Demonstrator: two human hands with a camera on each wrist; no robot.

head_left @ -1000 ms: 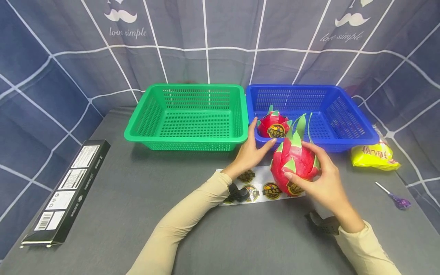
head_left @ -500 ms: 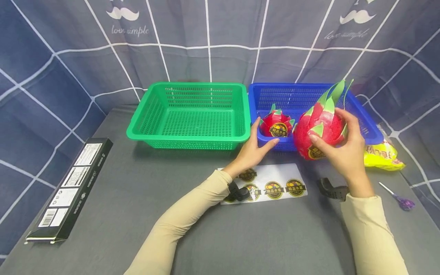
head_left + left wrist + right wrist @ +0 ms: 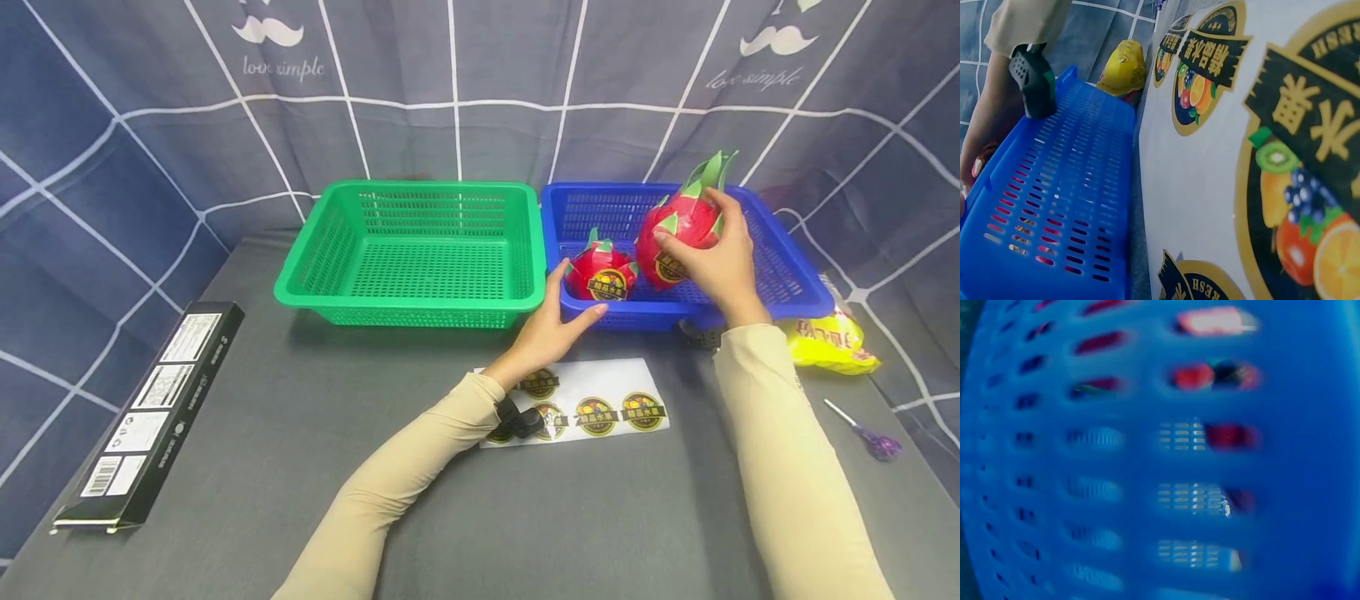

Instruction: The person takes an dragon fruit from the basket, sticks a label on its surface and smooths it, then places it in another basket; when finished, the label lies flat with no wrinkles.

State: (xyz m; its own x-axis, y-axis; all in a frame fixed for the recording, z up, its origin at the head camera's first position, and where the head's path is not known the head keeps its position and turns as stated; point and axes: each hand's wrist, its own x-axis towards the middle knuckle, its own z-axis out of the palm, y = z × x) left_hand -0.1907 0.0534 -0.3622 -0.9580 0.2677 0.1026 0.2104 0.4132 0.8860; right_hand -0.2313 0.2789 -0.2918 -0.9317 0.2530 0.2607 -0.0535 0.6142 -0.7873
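Observation:
My right hand [image 3: 722, 260] grips a red dragon fruit [image 3: 684, 223] with green leaf tips, holding it within the blue basket [image 3: 660, 316]. A black-and-gold round sticker shows on its lower side. Another stickered dragon fruit [image 3: 600, 265] sits in the basket's front left corner. My left hand [image 3: 543, 333] rests by that corner, thumb and fingers spread along the outside. In the left wrist view the perforated wall of the blue basket [image 3: 1079, 169] shows. The right wrist view is filled by the basket wall [image 3: 1147, 469], blurred, with red patches behind its slots.
A green basket [image 3: 412, 303] stands to the left of the blue one. A white sticker sheet [image 3: 600, 379] lies partly under my left wrist. A long black box [image 3: 153, 408] is at far left. A yellow packet [image 3: 832, 346] and a purple lollipop [image 3: 876, 443] lie at right.
My right hand has carried the dragon fruit from above the sticker sheet, right and then away from me, into the blue basket. The left hand has stayed at the basket corner.

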